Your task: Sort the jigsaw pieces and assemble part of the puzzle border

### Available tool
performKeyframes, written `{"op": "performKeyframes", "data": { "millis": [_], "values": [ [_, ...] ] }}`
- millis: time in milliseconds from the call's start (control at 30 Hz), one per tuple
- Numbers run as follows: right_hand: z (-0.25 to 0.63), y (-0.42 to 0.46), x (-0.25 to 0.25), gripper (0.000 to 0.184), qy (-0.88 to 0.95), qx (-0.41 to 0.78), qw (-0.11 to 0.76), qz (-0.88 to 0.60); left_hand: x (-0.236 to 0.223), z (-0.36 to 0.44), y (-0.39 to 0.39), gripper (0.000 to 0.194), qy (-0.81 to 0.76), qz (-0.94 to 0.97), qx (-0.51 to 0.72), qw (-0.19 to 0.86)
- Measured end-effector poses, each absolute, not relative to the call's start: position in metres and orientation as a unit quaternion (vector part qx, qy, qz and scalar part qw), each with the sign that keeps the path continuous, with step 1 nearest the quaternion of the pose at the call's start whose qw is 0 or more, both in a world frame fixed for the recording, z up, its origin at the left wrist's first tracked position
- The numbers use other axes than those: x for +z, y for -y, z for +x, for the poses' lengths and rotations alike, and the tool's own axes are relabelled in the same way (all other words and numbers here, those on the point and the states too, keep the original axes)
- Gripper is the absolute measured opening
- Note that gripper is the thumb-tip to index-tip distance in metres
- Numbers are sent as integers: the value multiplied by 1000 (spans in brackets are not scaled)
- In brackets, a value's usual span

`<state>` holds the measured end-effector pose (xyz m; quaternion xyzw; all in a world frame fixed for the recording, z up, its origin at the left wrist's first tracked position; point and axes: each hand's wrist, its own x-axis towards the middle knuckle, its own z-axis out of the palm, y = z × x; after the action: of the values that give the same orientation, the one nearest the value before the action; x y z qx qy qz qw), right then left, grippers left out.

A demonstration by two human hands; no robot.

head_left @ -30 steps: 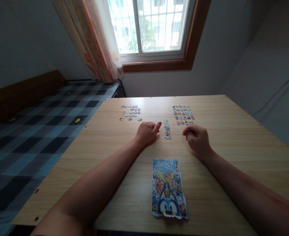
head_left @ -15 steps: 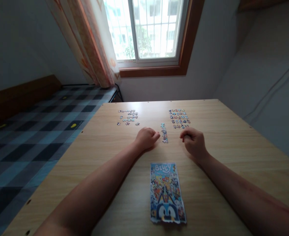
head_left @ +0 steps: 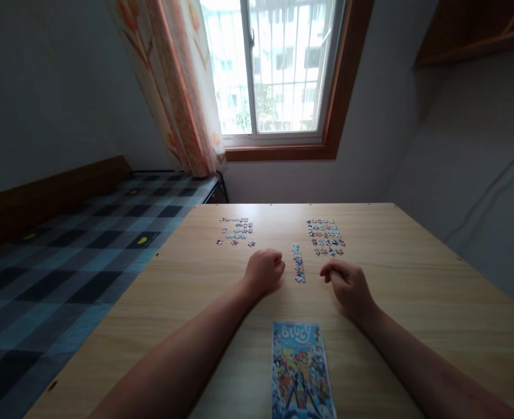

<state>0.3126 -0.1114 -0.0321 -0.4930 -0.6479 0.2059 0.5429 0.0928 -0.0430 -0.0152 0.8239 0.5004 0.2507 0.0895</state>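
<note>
My left hand [head_left: 264, 272] is closed in a fist on the table, just left of a narrow strip of joined jigsaw pieces [head_left: 299, 265]. To the right of that strip, my right hand [head_left: 348, 286] rests with its fingers curled in and the thumb against them. Whatever either hand may hold is hidden inside the curled fingers. Beyond the right hand lie rows of loose jigsaw pieces [head_left: 325, 234]. A smaller, looser group of pieces [head_left: 241, 226] lies past the left hand. A colourful printed Bluey sheet [head_left: 301, 366] lies nearer me, between my forearms, cut off by the lower picture edge.
The pale wooden table [head_left: 422, 297] reaches toward a wall with a barred window [head_left: 287, 70]. A bed with checked bedding [head_left: 86, 262] stands along the left, beside a patterned curtain [head_left: 173, 87]. A wooden shelf [head_left: 479, 46] hangs at upper right.
The view has tilted up, so the table and everything on it sit lower in the picture. My left hand has turned slightly, its fingers curled in more. The pieces keep the same layout.
</note>
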Motion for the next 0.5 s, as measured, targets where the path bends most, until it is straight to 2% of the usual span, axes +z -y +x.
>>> {"op": "performKeyframes", "data": {
  "millis": [500],
  "values": [
    [312,112,-36,25,672,223,511,-486,-20,93,42,21,-517,834,181,63]
  ]
}}
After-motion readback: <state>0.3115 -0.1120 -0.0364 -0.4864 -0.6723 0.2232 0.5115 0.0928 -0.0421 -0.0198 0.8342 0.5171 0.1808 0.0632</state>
